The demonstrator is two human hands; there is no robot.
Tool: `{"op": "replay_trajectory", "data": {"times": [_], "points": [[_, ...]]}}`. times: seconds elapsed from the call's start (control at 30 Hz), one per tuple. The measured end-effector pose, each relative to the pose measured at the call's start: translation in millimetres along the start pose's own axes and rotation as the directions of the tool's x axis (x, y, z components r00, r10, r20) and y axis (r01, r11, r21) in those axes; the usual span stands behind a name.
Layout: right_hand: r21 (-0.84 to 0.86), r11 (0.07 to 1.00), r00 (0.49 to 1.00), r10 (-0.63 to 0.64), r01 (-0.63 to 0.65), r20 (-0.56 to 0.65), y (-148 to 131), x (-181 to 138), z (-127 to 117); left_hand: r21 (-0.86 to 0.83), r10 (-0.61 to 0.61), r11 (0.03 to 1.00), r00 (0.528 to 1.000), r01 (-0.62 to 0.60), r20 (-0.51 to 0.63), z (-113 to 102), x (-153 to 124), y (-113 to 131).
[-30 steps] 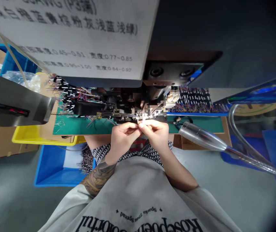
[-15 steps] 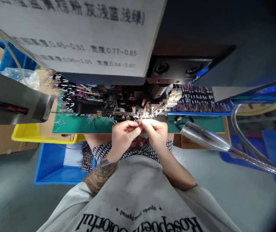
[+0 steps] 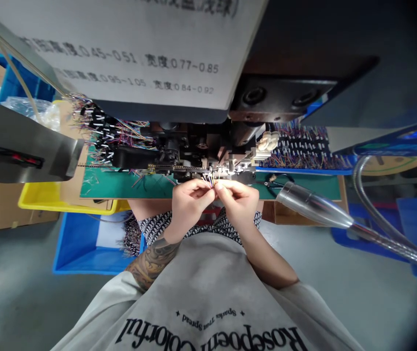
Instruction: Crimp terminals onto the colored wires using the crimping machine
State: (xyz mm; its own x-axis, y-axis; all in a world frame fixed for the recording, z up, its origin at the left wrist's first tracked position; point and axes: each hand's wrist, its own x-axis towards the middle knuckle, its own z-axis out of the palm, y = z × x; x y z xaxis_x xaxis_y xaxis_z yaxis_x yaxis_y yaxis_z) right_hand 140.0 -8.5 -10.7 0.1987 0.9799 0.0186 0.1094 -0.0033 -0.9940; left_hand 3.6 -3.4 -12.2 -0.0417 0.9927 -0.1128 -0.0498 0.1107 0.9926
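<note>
Thin coloured wires (image 3: 211, 181), yellow, white and purple among them, fan upward between my two hands. My left hand (image 3: 190, 201) pinches them between thumb and fingers. From the other side my right hand (image 3: 238, 199) is closed on the wires too, its fingertips touching the left thumb. Just beyond the fingertips stands the metal head of a crimping machine (image 3: 226, 163), with a strip of terminals (image 3: 189, 168) running into it from the left. The lower ends of the wires are hidden by my hands.
Bundles of wires lie left (image 3: 102, 131) and right (image 3: 299, 146) of the machine. A clear-headed lamp (image 3: 314, 207) on a flexible neck and dark-handled cutters (image 3: 279, 183) are at the right. Yellow (image 3: 32, 197) and blue bins (image 3: 74, 265) stand at the left. A printed sheet (image 3: 120, 29) hangs above.
The view has shifted slightly. My right hand sits a little further right, and more wire tips show between the fingers. Both hands keep their pinch.
</note>
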Motion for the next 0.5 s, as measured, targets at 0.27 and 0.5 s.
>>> {"op": "replay_trajectory", "data": {"times": [0.27, 0.5], "points": [[0.087, 0.996, 0.999, 0.039, -0.036, -0.037, -5.8, 6.1, 2.9, 0.006, 0.037, 0.999, 0.999, -0.037, 0.027, 3.3, -0.8, 6.6], [0.085, 0.994, 0.997, 0.071, -0.068, -0.025, -12.5, 14.6, 4.8, 0.032, 0.034, 0.999, 0.999, -0.034, 0.0, 4.0, -1.7, 8.9]]}}
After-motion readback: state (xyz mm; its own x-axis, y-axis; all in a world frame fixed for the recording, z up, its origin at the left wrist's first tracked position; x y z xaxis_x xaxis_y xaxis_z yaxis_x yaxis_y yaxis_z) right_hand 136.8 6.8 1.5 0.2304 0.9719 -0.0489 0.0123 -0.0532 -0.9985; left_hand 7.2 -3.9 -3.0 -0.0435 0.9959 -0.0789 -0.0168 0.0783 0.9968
